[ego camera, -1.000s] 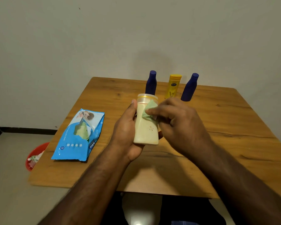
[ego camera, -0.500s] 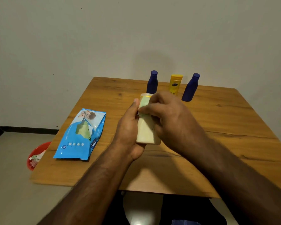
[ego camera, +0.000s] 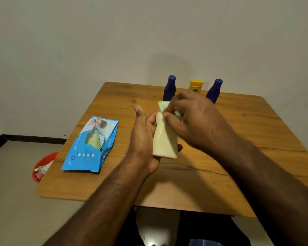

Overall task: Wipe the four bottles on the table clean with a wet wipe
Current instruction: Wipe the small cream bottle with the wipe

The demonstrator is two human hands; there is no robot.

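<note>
My left hand (ego camera: 144, 137) holds a cream-coloured bottle (ego camera: 164, 142) from below, lifted over the middle of the wooden table (ego camera: 247, 132), with the thumb raised off it. My right hand (ego camera: 196, 121) pinches a pale green wet wipe (ego camera: 163, 106) against the bottle's top, hiding the cap. At the table's far edge stand two dark blue bottles, one on the left (ego camera: 169, 88) and one on the right (ego camera: 214, 91), with a yellow bottle (ego camera: 196, 86) between them, its lower part hidden behind my right hand.
A blue pack of wet wipes (ego camera: 92, 146) lies flat on the table's left side. On the floor to the left sits a red bin (ego camera: 41, 167) holding used wipes. A white wall rises right behind the table.
My right hand has slid the wipe up from the bottle's front face to its top. My left thumb has lifted off the bottle's side.
</note>
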